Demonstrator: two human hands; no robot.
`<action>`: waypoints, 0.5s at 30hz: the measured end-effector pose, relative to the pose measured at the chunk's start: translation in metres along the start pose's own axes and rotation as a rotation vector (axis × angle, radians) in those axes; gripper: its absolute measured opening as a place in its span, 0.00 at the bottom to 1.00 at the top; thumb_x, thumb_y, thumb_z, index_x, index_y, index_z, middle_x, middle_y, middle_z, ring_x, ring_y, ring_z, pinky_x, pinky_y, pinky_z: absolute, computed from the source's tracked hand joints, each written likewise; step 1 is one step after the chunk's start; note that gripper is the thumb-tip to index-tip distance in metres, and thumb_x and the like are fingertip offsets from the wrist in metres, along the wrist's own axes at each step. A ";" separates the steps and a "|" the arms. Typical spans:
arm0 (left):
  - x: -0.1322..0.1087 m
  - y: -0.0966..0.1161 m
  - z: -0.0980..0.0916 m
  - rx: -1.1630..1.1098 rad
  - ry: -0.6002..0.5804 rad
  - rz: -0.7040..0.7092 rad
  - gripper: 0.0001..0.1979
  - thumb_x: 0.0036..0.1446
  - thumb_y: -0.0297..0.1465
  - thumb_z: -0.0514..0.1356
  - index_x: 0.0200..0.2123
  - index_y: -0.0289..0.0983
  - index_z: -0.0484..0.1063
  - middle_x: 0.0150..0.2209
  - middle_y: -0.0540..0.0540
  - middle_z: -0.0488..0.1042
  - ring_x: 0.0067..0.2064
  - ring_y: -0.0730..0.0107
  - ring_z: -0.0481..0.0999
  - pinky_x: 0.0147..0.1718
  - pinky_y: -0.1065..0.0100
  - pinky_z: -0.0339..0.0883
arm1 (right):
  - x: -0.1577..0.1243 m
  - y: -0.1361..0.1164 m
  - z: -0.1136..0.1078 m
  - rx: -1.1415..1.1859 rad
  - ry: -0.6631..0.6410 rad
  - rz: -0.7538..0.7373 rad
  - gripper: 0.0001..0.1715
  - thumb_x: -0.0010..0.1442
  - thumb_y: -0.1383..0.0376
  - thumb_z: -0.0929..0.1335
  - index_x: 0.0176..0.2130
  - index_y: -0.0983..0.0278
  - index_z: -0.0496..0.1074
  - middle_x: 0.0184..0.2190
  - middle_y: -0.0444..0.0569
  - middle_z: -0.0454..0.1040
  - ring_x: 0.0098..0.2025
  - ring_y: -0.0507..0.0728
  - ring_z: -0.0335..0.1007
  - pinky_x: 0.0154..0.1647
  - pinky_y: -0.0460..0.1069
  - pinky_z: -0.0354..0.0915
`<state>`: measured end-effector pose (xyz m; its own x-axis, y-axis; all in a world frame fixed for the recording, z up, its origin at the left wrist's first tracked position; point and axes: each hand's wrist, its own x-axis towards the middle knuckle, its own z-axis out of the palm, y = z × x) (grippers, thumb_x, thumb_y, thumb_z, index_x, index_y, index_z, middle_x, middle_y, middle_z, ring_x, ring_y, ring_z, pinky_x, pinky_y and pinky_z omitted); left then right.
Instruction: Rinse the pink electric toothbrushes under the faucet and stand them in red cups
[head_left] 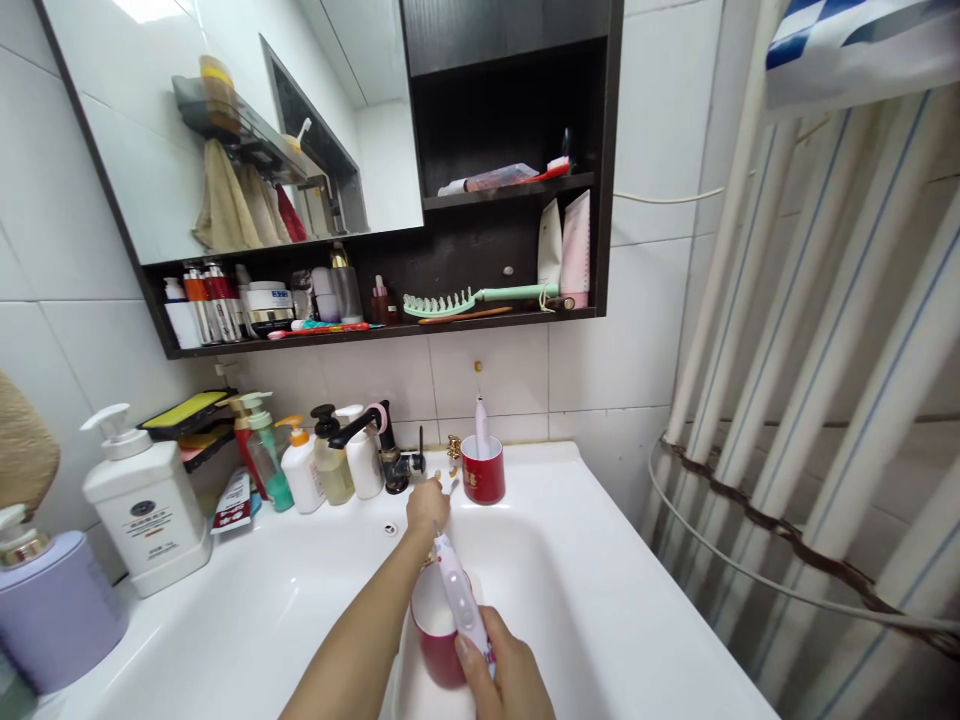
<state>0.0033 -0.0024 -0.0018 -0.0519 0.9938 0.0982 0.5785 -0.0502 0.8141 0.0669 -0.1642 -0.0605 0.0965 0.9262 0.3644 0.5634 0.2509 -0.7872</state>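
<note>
My right hand (510, 670) is wrapped round a pale pink, slim handle (461, 590) with a thin metal tip, like an electric toothbrush without its head. Beneath the handle, a red cup (442, 650) with a white inside sits in the sink. My left hand (427, 507) reaches to the sink's back ledge, right of the black faucet (390, 450); its fingers are closed and what they hold is hidden. Small gold-coloured items (454, 447) lie just beyond it. Another red cup (484, 475) stands on the ledge with a similar pale handle (481, 425) upright in it.
Pump bottles (304, 468) line the ledge left of the faucet, with a large white bottle (150, 515) and a purple one (60, 610) nearer. A dark shelf (420, 325) holds toiletries and a green brush (510, 293) above. White pipes (810, 330) stand right of the sink (622, 580).
</note>
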 end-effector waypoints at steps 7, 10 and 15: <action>-0.060 -0.015 -0.056 -0.438 -0.040 -0.182 0.06 0.43 0.31 0.53 0.19 0.35 0.61 0.15 0.52 0.64 0.20 0.77 0.66 0.21 0.74 0.59 | -0.009 -0.023 -0.005 0.196 -0.218 0.096 0.23 0.48 0.53 0.54 0.32 0.67 0.61 0.17 0.44 0.63 0.17 0.49 0.57 0.18 0.43 0.54; -0.086 -0.019 -0.071 -0.782 -0.066 -0.262 0.05 0.44 0.29 0.53 0.20 0.34 0.60 0.19 0.50 0.66 0.21 0.79 0.67 0.22 0.76 0.61 | -0.015 -0.026 0.000 0.263 -0.311 0.108 0.19 0.48 0.53 0.55 0.26 0.66 0.59 0.16 0.42 0.60 0.17 0.48 0.56 0.18 0.42 0.55; -0.097 -0.020 -0.073 -1.193 -0.070 -0.424 0.04 0.41 0.24 0.56 0.22 0.32 0.61 0.20 0.47 0.68 0.21 0.76 0.69 0.22 0.75 0.64 | -0.017 -0.021 0.005 0.260 -0.378 0.143 0.17 0.48 0.54 0.55 0.24 0.65 0.57 0.13 0.39 0.57 0.15 0.46 0.54 0.16 0.41 0.53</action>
<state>-0.0630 -0.1054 0.0144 0.0114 0.9550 -0.2963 -0.5650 0.2506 0.7861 0.0489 -0.1838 -0.0525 -0.1744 0.9818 0.0748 0.3372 0.1309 -0.9323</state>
